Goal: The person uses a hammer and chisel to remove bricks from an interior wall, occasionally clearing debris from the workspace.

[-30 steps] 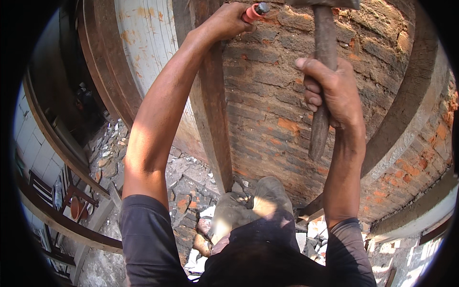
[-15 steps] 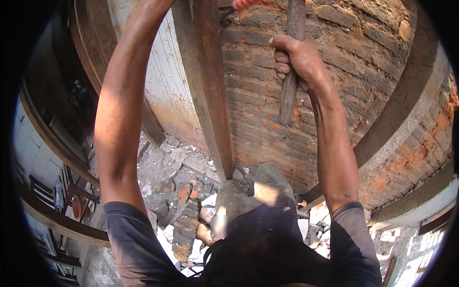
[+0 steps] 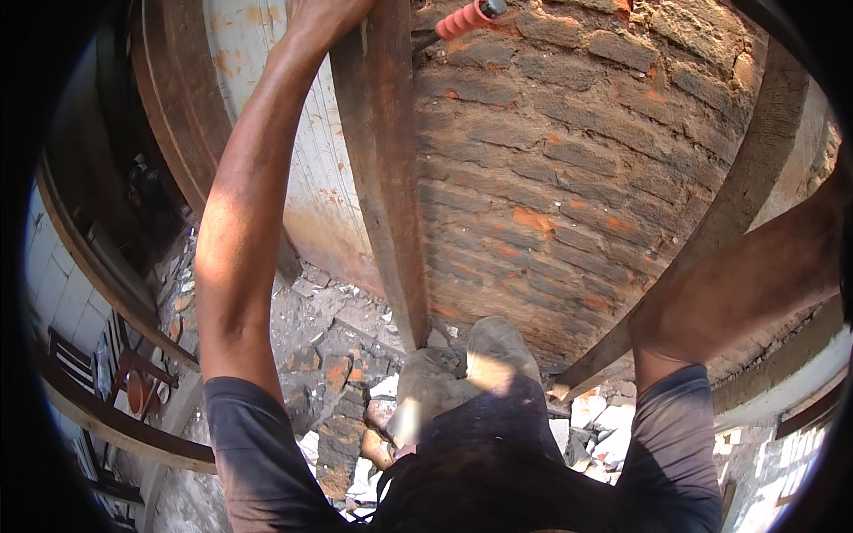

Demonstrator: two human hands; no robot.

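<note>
At the upper edge, my left hand (image 3: 333,12) rests by the upright wooden post (image 3: 384,133); only its wrist and heel show, the fingers being cut off. Just right of the post juts a tool with a ribbed red grip (image 3: 464,21) and a dark shaft, close to the brick wall (image 3: 551,178). I cannot tell what kind it is or whether my left hand touches it. My right forearm (image 3: 737,275) stretches out to the right, and its hand is lost past the dark rim, along with anything in it.
Broken bricks and white rubble (image 3: 342,444) lie around my shoes (image 3: 498,351). A curved-looking timber (image 3: 711,231) crosses on the right. White boards (image 3: 311,160) stand left of the post. A wooden chair (image 3: 133,364) with a reddish pot (image 3: 139,391) is at far left.
My right hand, which held a round wooden handle before the brick wall, has swung right and out of view. The left hand has shifted slightly right, and more of the red grip shows.
</note>
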